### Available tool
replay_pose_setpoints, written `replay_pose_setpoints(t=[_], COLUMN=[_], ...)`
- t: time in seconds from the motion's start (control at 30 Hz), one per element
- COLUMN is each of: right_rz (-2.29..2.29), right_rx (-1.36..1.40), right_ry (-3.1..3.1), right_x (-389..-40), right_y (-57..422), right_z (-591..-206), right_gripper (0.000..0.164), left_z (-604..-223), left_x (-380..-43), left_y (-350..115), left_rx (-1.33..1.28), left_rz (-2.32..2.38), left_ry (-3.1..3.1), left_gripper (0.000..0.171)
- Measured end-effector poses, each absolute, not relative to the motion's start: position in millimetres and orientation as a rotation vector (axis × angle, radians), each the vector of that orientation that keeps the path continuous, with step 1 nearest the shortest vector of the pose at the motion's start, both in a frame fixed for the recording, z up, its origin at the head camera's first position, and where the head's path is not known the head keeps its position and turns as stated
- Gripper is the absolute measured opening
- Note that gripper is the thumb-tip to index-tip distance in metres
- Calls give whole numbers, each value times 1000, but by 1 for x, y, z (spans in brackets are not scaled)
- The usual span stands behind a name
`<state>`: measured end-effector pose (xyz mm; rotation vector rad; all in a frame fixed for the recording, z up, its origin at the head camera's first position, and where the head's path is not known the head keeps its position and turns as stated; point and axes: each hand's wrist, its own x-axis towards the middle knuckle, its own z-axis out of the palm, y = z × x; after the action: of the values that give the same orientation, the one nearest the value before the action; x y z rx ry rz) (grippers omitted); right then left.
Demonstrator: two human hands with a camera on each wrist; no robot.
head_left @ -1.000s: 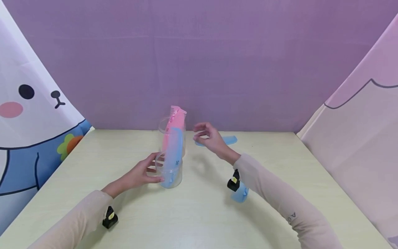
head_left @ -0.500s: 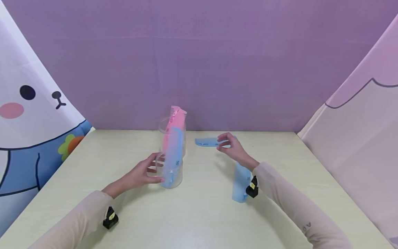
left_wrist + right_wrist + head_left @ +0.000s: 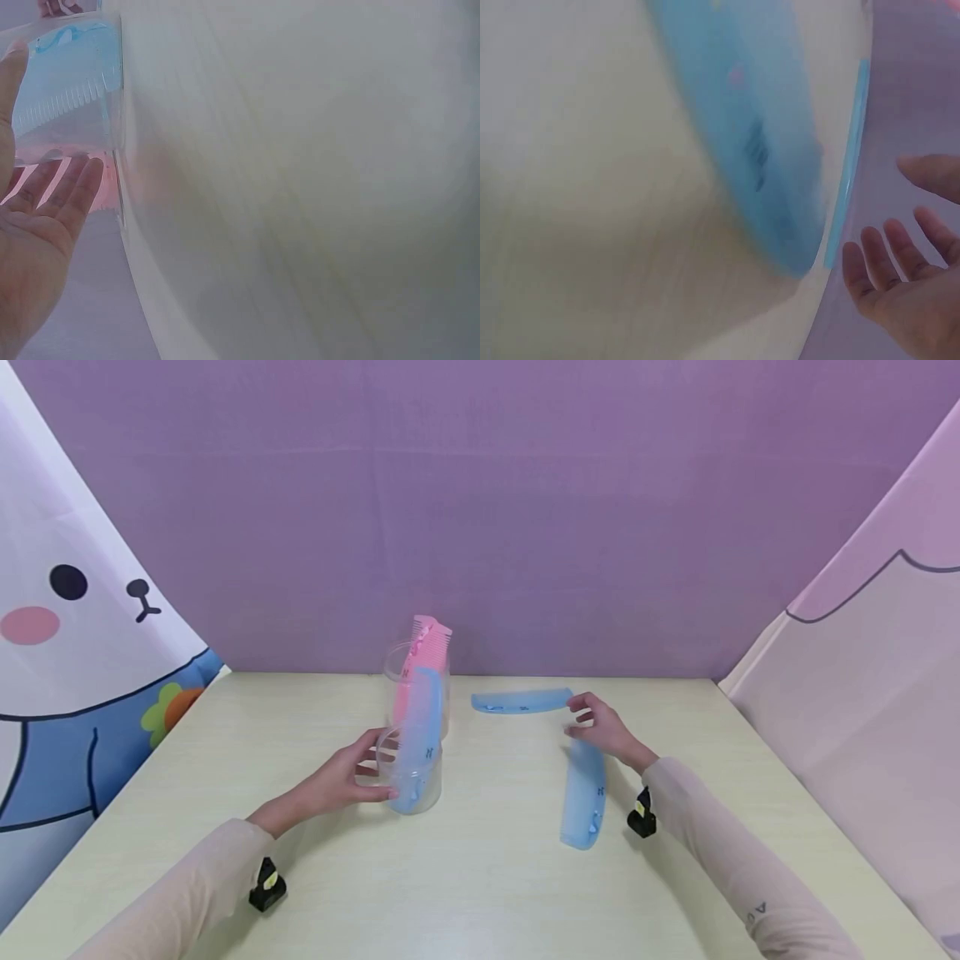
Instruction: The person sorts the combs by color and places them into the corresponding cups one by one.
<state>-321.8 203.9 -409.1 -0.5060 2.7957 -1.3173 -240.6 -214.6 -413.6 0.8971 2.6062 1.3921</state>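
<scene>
Left hand (image 3: 341, 779) grips front cup (image 3: 433, 792), I judge to steady it around standing comb (image 3: 423, 714); right hand (image 3: 606, 732), grasping nothing, hovers near loose comb (image 3: 582, 797) right of front cup.

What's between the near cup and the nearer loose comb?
Only bare table: the head view shows nothing else between the near cup and nearer loose comb.
</scene>
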Motion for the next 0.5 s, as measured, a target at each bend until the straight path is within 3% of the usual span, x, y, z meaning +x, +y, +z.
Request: replay_pose_setpoints(t=[0.5], right_rz=[-1010], right_rx=[-429], right_ry=[2766], right_x=[-323], right_y=[226], right_z=[-415], right_gripper=[58], left_z=[-413], left_x=[-240], left_y=[-215], left_rx=[897], left_rz=[1388], left_ry=[2594], left_gripper=[78])
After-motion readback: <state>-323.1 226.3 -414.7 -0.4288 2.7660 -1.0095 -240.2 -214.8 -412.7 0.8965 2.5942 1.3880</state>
